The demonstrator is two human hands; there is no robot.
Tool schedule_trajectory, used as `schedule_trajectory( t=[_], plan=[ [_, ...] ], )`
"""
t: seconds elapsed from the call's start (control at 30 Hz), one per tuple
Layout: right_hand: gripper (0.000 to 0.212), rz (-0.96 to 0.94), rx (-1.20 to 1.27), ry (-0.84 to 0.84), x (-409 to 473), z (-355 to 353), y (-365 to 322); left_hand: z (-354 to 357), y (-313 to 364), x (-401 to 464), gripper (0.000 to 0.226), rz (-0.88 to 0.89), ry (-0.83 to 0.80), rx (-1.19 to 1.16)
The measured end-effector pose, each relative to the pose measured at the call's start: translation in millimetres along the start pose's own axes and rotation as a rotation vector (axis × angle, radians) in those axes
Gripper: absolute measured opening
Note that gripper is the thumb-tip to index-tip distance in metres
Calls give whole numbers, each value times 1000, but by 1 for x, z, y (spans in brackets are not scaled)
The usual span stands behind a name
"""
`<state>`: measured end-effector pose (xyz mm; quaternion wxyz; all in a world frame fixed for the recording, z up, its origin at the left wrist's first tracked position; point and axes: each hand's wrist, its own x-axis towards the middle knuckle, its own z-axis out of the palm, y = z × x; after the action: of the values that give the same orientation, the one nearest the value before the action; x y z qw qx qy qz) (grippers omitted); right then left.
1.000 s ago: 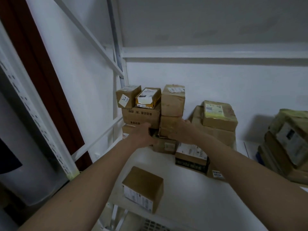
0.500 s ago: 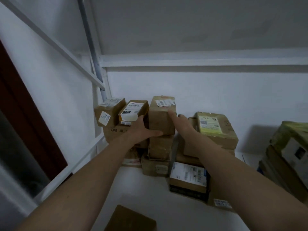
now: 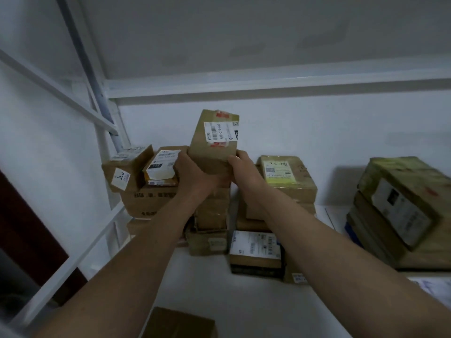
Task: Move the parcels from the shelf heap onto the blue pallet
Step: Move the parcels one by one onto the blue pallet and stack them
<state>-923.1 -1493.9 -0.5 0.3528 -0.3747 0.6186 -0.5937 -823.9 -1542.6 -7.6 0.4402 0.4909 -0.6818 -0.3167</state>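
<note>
A brown cardboard parcel (image 3: 214,140) with a white barcode label is tilted up above the middle stack of the heap. My left hand (image 3: 192,174) grips its lower left side and my right hand (image 3: 244,170) grips its lower right side, fingers curled round the edges. Below it, more brown parcels (image 3: 212,215) stay stacked on the white shelf (image 3: 219,289). The blue pallet is not in view.
To the left sit two small labelled boxes (image 3: 127,172) on a bigger carton (image 3: 148,203). A yellow-labelled parcel (image 3: 285,174) lies right of my hands. A tall stack (image 3: 402,211) stands at far right. One loose box (image 3: 178,323) sits at the shelf's front edge. A shelf post (image 3: 107,113) and braces rise at left.
Both hands went from the lower boxes up to the top parcel of the middle stack, closed round it and lifted it, tipping its labelled face toward me.
</note>
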Motion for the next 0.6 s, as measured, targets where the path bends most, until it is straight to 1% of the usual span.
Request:
schedule_trajectory(
  t=[0.07,0.13,0.2,0.27,0.3,0.4,0.47,0.53,0.57,0.6],
  plan=[
    [39,-14,-18,38,-20,-8,-3,2,9,-16,116,60,37,19],
    [37,-25,-36,81,-41,-17,-6,5,17,-37,117,126,36,-68],
    [32,-17,-42,109,-64,-27,-11,9,25,-58,121,159,-2,-154],
    [25,-26,-27,135,-90,-38,-14,16,31,-76,125,193,0,-191],
    [25,-36,-15,150,-102,-45,-16,20,36,-85,123,217,2,-203],
    [35,-99,-23,202,-138,-69,-20,27,57,-115,109,239,-29,-227],
    [38,-137,-44,245,-157,-89,-22,29,72,-133,107,238,-66,-254],
    [40,-172,-61,330,-169,-113,-26,31,86,-148,106,257,-134,-320],
    [48,-187,-73,378,-175,-126,-29,32,92,-156,104,270,-184,-337],
    [62,-204,-74,428,-181,-140,-32,35,99,-164,102,286,-243,-340]
  ],
)
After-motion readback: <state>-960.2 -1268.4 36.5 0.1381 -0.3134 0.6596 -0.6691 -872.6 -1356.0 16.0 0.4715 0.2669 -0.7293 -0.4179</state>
